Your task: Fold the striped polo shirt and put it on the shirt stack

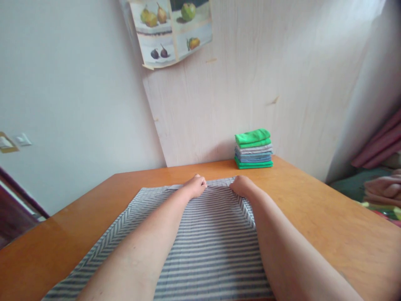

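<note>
A grey and white striped cloth (216, 242) lies spread over the wooden table, running from its far part down to the near edge of the view. My left hand (196, 186) is closed on the cloth's far edge, near the middle. Further right, my right hand (242, 185) grips the far right corner, its fingers curled and partly hidden behind the back of the hand. The cloth's right side edge is turned up a little below that hand. Both forearms reach across the cloth and cover parts of it.
Behind my right hand, a stack of folded cloths (253, 149) in green, grey and blue stands near the table's (300, 200) back edge. A pale board (250, 83) with a fruit picture sheet (173, 33) rises behind. Piled fabrics (384, 188) sit beyond the right edge.
</note>
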Motion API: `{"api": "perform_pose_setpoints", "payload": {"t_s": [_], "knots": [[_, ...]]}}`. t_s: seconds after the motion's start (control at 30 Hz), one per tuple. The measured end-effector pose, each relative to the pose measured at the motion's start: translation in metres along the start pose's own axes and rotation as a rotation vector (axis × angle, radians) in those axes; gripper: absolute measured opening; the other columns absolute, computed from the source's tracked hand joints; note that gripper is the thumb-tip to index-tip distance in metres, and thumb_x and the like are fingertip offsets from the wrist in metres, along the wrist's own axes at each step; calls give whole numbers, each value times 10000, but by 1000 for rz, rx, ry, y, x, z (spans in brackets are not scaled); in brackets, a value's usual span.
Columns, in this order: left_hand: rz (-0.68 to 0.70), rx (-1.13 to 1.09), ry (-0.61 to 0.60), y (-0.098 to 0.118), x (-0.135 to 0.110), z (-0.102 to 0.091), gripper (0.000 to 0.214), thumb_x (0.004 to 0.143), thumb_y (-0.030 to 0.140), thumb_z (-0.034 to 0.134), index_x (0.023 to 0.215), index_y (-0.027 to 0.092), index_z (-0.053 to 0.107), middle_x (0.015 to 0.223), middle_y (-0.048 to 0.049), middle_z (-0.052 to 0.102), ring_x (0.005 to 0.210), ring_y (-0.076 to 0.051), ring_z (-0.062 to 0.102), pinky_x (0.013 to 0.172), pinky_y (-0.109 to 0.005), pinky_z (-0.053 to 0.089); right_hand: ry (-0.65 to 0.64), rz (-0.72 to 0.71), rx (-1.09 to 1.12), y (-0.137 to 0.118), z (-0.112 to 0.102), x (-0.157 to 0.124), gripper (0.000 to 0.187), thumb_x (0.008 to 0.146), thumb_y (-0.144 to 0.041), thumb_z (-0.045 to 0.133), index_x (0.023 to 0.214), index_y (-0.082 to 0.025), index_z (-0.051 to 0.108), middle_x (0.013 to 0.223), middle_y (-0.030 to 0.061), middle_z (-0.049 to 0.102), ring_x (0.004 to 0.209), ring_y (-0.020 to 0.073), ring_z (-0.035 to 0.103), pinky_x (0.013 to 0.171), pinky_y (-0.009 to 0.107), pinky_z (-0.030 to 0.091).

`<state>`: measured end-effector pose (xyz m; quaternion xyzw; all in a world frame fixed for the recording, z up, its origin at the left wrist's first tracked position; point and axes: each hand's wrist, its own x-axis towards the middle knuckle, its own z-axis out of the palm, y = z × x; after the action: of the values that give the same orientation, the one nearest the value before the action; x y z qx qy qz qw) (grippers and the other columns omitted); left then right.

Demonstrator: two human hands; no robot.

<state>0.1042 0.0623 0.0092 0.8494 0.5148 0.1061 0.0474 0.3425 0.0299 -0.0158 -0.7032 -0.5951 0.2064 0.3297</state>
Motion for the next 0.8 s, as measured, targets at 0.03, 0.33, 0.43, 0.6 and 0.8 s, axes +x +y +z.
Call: {"api": "perform_pose_setpoints", "payload": {"t_s": [0.03,0.33,0.43,0.6,0.8], "knots": [[-14,5,5,2,-1,0,155,903,332,530,893,234,649,1056,-31,601,969,-166,620,876,-257,468,-6,28,-45,-1,0,-1,262,704,-194,664,930,-91,747,1046,248,716,1126,350,632,902,349,495],[-122,20,24,12,-5,2,200,874,433,580,889,244,643,1027,-40,628,903,-196,631,790,-285,476,-89,123,-290,-7,-4,-10,392,794,-226,590,1145,-101,714,1210,231,671,1127,319,640,908,360,495],[-132,4,45,11,-3,5,215,857,443,605,912,241,654,1048,-49,637,918,-207,641,794,-295,486,-105,127,-312,-9,-6,-12,384,805,-228,583,1143,-103,714,1202,229,676,1121,316,643,900,358,499],[-121,-23,164,2,-1,2,244,896,313,550,1103,209,628,1170,-75,628,1014,-187,634,879,-283,481,-111,129,-317,-13,-9,-15,398,820,-225,566,1169,-91,702,1220,238,665,1126,331,639,898,382,504],[0,-2,269,1,-15,-2,280,923,165,413,1050,184,662,1083,-70,680,1042,-188,626,919,-304,481,-104,125,-287,-15,-9,-16,391,822,-222,572,1166,-92,704,1224,244,661,1129,333,635,913,389,497]]}}
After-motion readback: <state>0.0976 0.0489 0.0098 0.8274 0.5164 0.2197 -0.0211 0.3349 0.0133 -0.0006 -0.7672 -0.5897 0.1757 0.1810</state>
